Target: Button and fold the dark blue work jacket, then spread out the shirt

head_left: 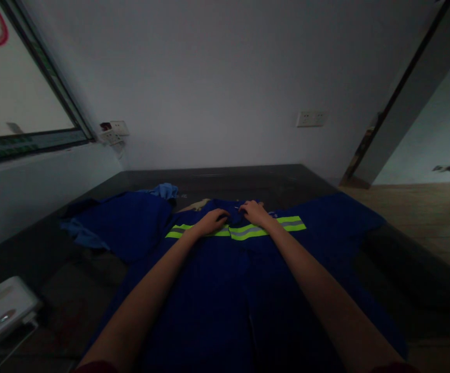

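Note:
A dark blue work jacket lies spread front up, with a yellow-green and grey reflective band across its chest. Its collar points toward the wall, and its sleeves reach out to both sides. At the front opening just below the collar, my left hand has its fingers curled onto the cloth. My right hand is bent over the collar's right side, fingers closed on the fabric. Dim light and the hands themselves hide the exact grip of the fingertips.
The jacket rests on a dark table against a pale wall. Lighter blue cloth lies by the left sleeve. A white device with a cable sits at the near left. Wall sockets and a window frame are beyond.

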Motion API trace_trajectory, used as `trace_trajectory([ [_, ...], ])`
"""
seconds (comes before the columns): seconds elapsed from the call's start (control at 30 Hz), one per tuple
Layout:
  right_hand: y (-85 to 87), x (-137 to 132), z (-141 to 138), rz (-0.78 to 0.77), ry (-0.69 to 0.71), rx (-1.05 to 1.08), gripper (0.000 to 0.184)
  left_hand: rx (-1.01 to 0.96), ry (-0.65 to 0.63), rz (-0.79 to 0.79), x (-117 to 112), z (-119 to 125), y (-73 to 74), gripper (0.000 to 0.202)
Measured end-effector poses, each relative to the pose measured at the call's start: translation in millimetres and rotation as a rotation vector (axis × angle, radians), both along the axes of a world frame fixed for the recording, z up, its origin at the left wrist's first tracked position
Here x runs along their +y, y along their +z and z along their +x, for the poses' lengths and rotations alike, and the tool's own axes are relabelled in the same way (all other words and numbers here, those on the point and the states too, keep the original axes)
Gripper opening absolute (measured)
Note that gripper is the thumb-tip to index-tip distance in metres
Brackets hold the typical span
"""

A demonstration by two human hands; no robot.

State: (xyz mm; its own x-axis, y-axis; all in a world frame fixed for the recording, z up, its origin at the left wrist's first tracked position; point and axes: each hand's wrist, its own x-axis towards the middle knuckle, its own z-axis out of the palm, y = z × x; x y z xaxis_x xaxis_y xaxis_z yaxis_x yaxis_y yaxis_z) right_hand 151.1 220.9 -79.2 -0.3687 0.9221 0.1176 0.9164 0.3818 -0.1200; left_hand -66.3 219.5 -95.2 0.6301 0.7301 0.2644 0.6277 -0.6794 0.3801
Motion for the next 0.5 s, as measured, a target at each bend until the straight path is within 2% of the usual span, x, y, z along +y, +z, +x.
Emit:
trace_trajectory([
  [0.1, 1.4, 6, 8, 0.019, -0.019, 0.040, 0.033, -0.040, 0.073, 0.026, 1, 2, -3.7, 0.025],
  [0.2, 7.6, 16, 25, 0.037, -0.089, 0.086, 0.038, -0.057, 0.106, 0.131, 0, 1, -6.0, 0.026],
  [0.3, 8.4, 25, 43, 0.029, -0.162, 0.118, 0.042, 0.042, 0.124, 0.199, -2, 0, -9.8, 0.040],
  [0.37, 3.1, 28, 51, -0.011, -0.177, 0.124, 0.045, 0.167, 0.134, 0.153, -2, 0, -13.3, 0.046],
  [0.5, -15.7, 30, 57, -0.092, -0.171, 0.124, 0.057, 0.341, 0.137, 0.030, -2, -1, -18.8, 0.045],
])
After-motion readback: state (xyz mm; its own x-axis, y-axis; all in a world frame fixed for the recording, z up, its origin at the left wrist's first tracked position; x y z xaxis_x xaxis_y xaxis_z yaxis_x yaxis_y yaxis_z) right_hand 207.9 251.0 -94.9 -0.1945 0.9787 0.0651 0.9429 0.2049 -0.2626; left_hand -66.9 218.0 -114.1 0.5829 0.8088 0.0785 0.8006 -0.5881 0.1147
